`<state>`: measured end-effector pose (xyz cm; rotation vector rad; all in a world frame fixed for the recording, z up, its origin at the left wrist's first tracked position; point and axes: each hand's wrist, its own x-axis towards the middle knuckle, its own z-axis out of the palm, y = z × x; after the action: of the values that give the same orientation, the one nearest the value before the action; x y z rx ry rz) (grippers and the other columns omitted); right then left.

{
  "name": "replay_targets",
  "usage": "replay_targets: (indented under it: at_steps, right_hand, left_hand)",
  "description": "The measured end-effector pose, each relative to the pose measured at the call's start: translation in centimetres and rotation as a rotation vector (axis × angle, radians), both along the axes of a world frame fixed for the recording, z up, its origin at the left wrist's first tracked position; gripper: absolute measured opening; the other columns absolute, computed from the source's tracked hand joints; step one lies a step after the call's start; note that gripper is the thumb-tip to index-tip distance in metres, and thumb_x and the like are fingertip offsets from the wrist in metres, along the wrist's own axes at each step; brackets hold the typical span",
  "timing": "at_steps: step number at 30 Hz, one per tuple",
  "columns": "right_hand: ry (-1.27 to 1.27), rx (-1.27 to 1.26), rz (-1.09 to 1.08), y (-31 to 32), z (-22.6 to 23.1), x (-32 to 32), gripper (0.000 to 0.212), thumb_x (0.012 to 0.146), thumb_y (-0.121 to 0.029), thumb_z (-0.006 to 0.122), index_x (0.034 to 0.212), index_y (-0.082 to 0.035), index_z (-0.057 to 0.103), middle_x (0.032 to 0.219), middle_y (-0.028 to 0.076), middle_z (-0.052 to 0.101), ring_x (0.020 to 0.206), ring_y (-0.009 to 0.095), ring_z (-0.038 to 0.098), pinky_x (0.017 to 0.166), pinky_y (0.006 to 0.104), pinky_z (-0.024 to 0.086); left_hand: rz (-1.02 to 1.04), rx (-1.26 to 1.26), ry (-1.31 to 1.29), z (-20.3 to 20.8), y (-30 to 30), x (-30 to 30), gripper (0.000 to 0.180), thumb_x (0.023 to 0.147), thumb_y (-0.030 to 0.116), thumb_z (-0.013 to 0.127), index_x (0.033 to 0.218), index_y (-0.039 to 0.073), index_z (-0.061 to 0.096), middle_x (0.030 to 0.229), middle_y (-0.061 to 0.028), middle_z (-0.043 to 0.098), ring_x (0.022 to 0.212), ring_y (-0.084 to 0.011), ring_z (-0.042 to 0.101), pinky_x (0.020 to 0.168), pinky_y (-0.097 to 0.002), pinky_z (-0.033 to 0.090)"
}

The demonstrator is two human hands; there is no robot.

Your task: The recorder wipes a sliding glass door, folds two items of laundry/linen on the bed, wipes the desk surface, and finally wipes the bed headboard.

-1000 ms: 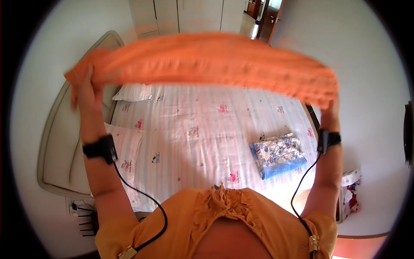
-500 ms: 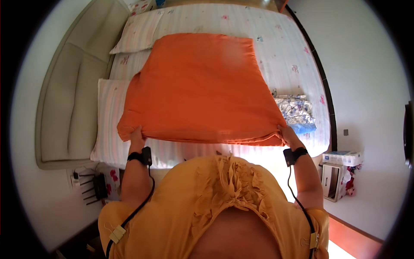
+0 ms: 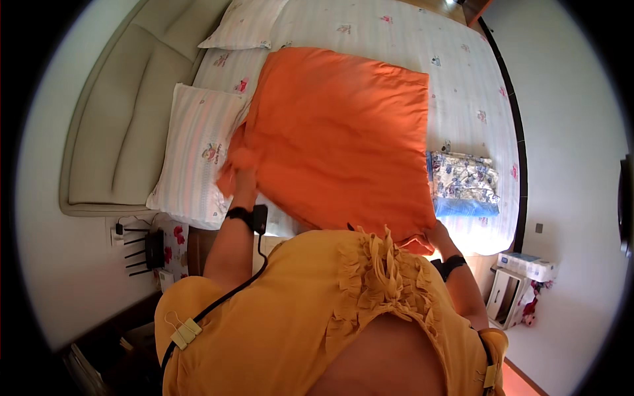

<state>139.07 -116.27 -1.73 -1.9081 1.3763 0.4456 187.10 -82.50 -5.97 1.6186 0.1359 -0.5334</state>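
A wide orange cloth (image 3: 343, 132) lies across the bed in front of me, creased and slanting toward its near right corner. My left hand (image 3: 244, 173) is closed on its left edge, beside the near striped pillow; motion smears the fingers and the cloth bunches around them. At the near right corner, my right hand (image 3: 436, 235) grips the gathered hem close to my body. Just beyond that hand, a folded floral cloth (image 3: 465, 177) and a blue folded cloth (image 3: 465, 207) lie stacked on the mattress.
The bed (image 3: 462, 112) has a pale patterned sheet, a near pillow (image 3: 191, 145), a far pillow (image 3: 244, 25) and a beige padded headboard (image 3: 112, 138) on the left. A black router (image 3: 154, 249) stands at lower left. At right, a white package (image 3: 526, 266) tops a small cabinet (image 3: 507, 296).
My left hand has moved inward and farther over the bed, drawing the cloth's left edge along. My right hand has come slightly nearer. The view has shifted and the near hem now slants.
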Motion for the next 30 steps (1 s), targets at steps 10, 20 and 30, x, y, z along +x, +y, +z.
replay_targets:
  at_steps: [10, 20, 30]
  right_hand:
    - [-0.722, 0.593, -0.156, 2.2, 8.1, 14.9, 0.080, 0.085, -0.036, 0.066, 0.144, -0.002, 0.026, 0.131, 0.017, 0.049, 0.123, 0.024, 0.046, 0.096, 0.0344, 0.042]
    - [-0.696, 0.231, 0.117, 4.2, 7.4, 20.0, 0.064, 0.073, 0.000, 0.057, 0.135, -0.007, 0.043, 0.126, 0.014, 0.053, 0.111, 0.024, 0.056, 0.084, 0.0333, 0.049]
    - [-0.910, 0.650, 0.200, 8.3, 9.8, 19.0, 0.042, 0.091, -0.012, 0.053, 0.132, -0.004, 0.043, 0.120, 0.010, 0.055, 0.112, 0.025, 0.055, 0.091, 0.0355, 0.046]
  left_hand:
    - [-1.326, 0.233, -0.437, 12.0, -12.9, -13.3, 0.034, 0.080, 0.029, 0.062, 0.095, -0.001, 0.062, 0.090, -0.0198, 0.064, 0.081, -0.0306, 0.062, 0.071, -0.0380, 0.048]
    - [-1.349, -0.167, -0.036, 7.9, -12.9, -13.7, 0.040, 0.085, 0.037, 0.064, 0.109, 0.006, 0.057, 0.098, -0.0050, 0.062, 0.092, -0.0194, 0.060, 0.079, -0.0316, 0.048]
    - [-0.689, -0.439, 0.544, 8.0, -11.8, -10.5, 0.028, 0.091, 0.010, 0.055, 0.118, 0.003, 0.051, 0.108, -0.0079, 0.059, 0.096, -0.0165, 0.061, 0.082, -0.0285, 0.051]
